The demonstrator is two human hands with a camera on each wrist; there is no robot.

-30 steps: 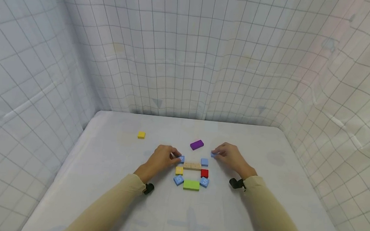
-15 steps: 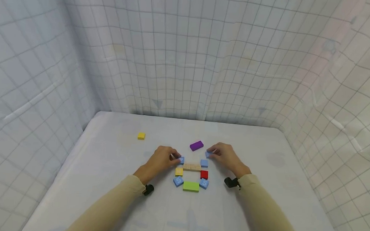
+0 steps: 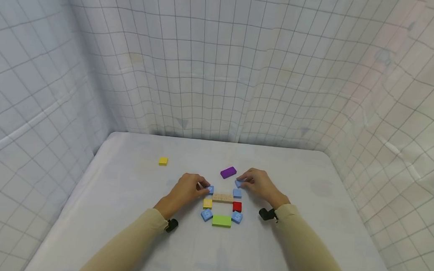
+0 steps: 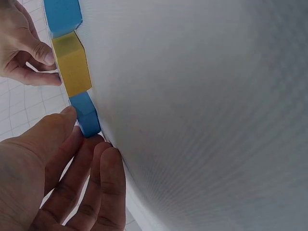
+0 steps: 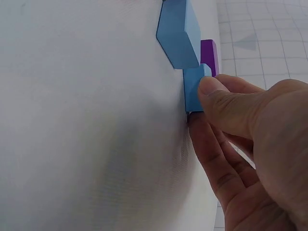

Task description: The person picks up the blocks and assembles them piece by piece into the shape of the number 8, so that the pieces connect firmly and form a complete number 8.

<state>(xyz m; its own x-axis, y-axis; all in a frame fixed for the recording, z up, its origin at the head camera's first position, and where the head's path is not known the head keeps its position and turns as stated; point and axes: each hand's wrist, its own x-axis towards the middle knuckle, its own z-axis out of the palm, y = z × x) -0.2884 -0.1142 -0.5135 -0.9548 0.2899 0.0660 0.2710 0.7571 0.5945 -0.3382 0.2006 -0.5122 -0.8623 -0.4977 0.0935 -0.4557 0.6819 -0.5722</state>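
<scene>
My left hand (image 3: 188, 188) pinches a small blue square block (image 3: 211, 190) bearing a white mark, at the left end of a pale wooden bar (image 3: 222, 198). In the left wrist view the thumb and a finger lie along that blue block (image 4: 86, 115), beside a yellow block (image 4: 72, 67). Across from it, my right hand (image 3: 259, 185) holds another blue block (image 3: 238, 183) between thumb and fingers. Just nearer lies a blue block (image 3: 237, 193) at the bar's right end. A purple oblong block (image 3: 228, 172) lies just left of the right fingertips.
Below the bar sit a yellow block (image 3: 207, 203) and a red block (image 3: 237, 206). Nearer still, a green oblong block (image 3: 221, 221) lies between two tilted blue blocks (image 3: 207, 215) marked 5. A lone yellow block (image 3: 163, 161) lies far left on the white-covered table (image 3: 130, 180).
My right hand has slid left with its blue block, from the right of the row to just behind the right-end blue block. The left hand stays at its block.
</scene>
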